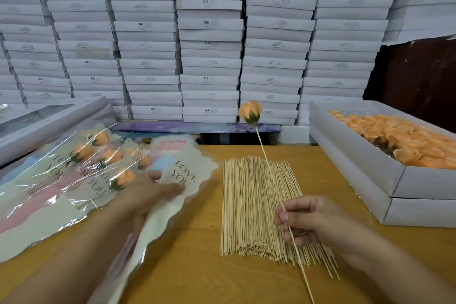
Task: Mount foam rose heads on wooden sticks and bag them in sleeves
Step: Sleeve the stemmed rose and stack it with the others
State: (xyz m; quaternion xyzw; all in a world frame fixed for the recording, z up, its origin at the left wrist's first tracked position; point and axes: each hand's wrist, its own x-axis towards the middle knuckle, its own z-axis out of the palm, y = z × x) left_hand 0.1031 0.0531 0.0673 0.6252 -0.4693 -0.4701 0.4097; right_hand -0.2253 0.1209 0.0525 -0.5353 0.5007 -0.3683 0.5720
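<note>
My right hand (312, 223) pinches a wooden stick (267, 163) that leans up and away, with an orange foam rose head (250, 111) mounted on its top end. Below it a wide pile of loose wooden sticks (254, 207) lies on the table. My left hand (148, 192) rests with straight fingers on an empty "LOVE YOU" sleeve (183, 175) on top of a sleeve stack. To the left lie several bagged roses (84, 168) in clear printed sleeves.
A white box (365, 155) full of orange rose heads (404, 140) stands at the right on another white box. A windowed box (49, 116) lies at the far left. Stacked white cartons (209, 39) wall off the back. The table (192, 254) is yellow wood.
</note>
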